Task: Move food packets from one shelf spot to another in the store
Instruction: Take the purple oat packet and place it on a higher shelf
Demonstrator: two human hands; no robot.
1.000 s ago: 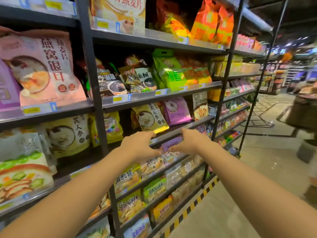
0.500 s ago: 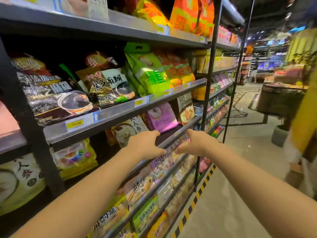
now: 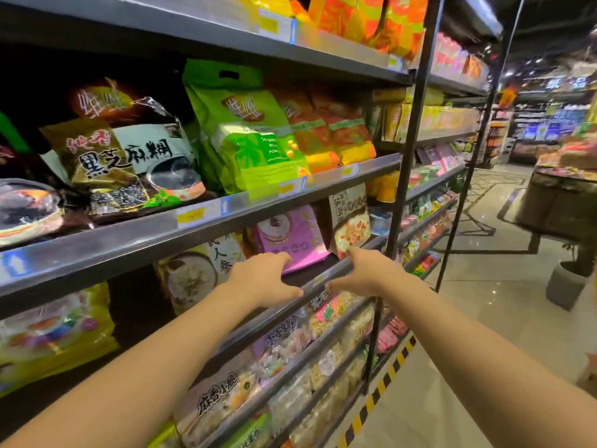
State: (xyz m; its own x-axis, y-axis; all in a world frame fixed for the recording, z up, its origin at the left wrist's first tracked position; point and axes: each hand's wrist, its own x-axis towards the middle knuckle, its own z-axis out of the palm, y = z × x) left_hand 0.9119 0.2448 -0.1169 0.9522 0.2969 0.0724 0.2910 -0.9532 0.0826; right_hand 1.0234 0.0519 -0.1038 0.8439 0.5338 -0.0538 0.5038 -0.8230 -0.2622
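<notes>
The grey metal shelf (image 3: pixel 106 245) carries black sesame packets (image 3: pixel 129 169) and a green bag (image 3: pixel 248 137); orange bags (image 3: pixel 329 130) stand beside it. The shelf below (image 3: pixel 303 279) holds a pink packet (image 3: pixel 290 237) and a white packet (image 3: pixel 350 221).

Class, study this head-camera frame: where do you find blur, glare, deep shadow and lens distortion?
Head view: motion blur smears the pink packet and the lower snack packs; glare streaks the metal shelf edge and the glossy floor; the shelf recess at upper left is nearly black; wide-angle distortion bows the uprights and stretches both forearms; the far aisle is soft and overexposed.
</notes>
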